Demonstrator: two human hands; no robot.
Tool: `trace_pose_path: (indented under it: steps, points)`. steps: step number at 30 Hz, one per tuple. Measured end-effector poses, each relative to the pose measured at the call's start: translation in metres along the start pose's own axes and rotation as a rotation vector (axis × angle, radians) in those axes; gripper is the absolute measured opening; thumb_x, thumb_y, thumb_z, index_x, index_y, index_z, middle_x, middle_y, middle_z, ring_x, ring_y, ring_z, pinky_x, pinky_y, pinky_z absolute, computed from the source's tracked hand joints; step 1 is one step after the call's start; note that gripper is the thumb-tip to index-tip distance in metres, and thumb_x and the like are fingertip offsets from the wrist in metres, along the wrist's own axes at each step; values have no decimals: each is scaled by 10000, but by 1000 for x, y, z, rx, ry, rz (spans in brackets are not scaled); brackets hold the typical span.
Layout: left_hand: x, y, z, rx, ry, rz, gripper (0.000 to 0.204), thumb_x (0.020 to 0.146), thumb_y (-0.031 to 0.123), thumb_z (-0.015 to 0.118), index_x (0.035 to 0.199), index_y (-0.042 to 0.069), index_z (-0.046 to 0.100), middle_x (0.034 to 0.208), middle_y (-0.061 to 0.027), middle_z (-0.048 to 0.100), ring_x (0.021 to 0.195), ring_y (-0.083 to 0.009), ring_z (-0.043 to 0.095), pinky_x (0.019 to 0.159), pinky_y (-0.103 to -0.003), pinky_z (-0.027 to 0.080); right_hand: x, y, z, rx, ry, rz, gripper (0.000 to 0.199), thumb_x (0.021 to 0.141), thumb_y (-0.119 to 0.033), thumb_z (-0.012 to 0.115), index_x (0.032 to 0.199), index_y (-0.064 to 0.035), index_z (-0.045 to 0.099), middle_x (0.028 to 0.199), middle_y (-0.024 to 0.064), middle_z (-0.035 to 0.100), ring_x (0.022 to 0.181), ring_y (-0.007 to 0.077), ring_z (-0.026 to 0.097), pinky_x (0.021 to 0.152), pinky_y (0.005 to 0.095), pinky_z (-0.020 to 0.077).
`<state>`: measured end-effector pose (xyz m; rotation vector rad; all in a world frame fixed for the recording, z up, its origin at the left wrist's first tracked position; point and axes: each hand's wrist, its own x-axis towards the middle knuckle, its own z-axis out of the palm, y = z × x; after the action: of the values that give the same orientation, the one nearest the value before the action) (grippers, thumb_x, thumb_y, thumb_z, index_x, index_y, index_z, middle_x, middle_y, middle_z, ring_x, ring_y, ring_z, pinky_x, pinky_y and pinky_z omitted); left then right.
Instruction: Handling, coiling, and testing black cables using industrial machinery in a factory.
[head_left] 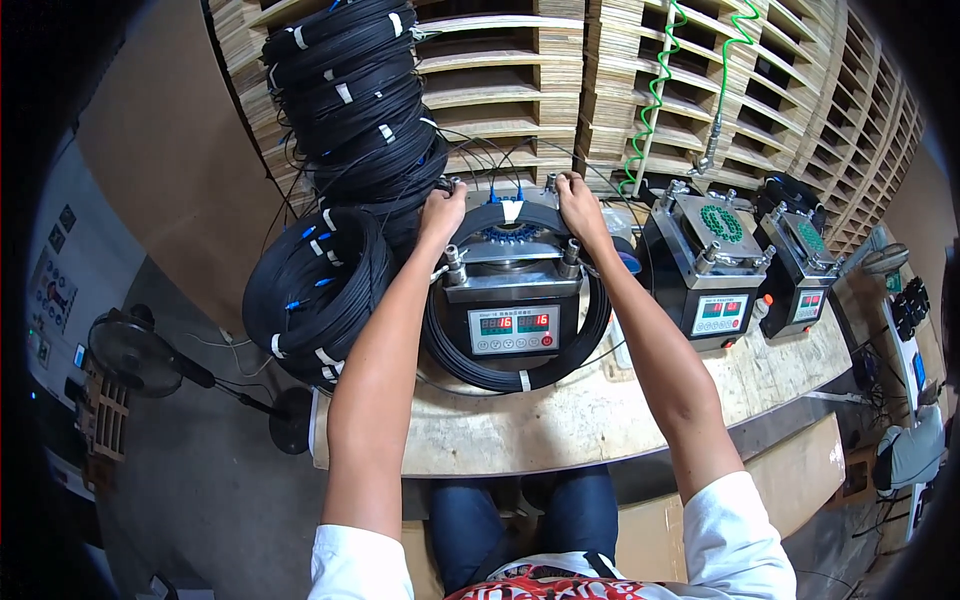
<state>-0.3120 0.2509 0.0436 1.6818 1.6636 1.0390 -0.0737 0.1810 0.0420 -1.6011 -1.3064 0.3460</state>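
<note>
Both my arms reach forward over a fiber polishing machine (568, 318) with a metal top and red-lit digits. My left hand (442, 214) is closed at its far left metal clamp post, and my right hand (583, 210) is closed at the far right clamp post (551, 182); the fingers partly hide both posts. Between the hands, blue connectors (508, 194) with thin black leads stand up from the metal plate. A black cable coil (508, 380), bound with white tape, loops around the machine and hangs below its front panel. Near clamp posts (454, 264) rise at the machine's front corners.
Coiled black cables (350, 110) are stacked high at the far left, with another coil (318, 285) nearer. Two similar machines (712, 265) with green-dotted plates stand right on the wooden table (480, 440). Pallets (540, 80) line the back. A black fan (135, 352) stands left; a person (912, 455) is far right.
</note>
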Motion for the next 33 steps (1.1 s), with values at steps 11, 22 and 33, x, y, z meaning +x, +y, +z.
trace_pose_path:
  steps: [11, 22, 33]
  points:
    - [0, -2, -2, -43, -36, 20, 682, 881, 570, 581, 1197, -31, 653, 1208, -272, 657, 1182, -401, 607, 1012, -420, 458, -5, -10, -4, -77, -33, 61, 591, 991, -481, 421, 1306, -4, 572, 1163, 358, 612, 1168, 514, 549, 1018, 494, 423]
    - [-4, 2, 2, -17, 38, -22, 682, 895, 527, 580, 1298, -23, 574, 1294, -281, 606, 1246, -407, 562, 1055, -432, 425, 1, 0, 0, 14, -48, -4, 569, 1003, -461, 424, 1285, 3, 597, 1228, 262, 644, 1186, 420, 587, 1016, 408, 436]
    - [-7, 4, -6, -44, -72, 7, 727, 902, 517, 585, 1370, -34, 513, 1378, -274, 546, 1307, -378, 514, 1084, -402, 392, 0, -1, 0, -63, -23, 38, 613, 985, -515, 434, 1367, -54, 563, 1204, 334, 615, 1190, 495, 554, 1035, 476, 431]
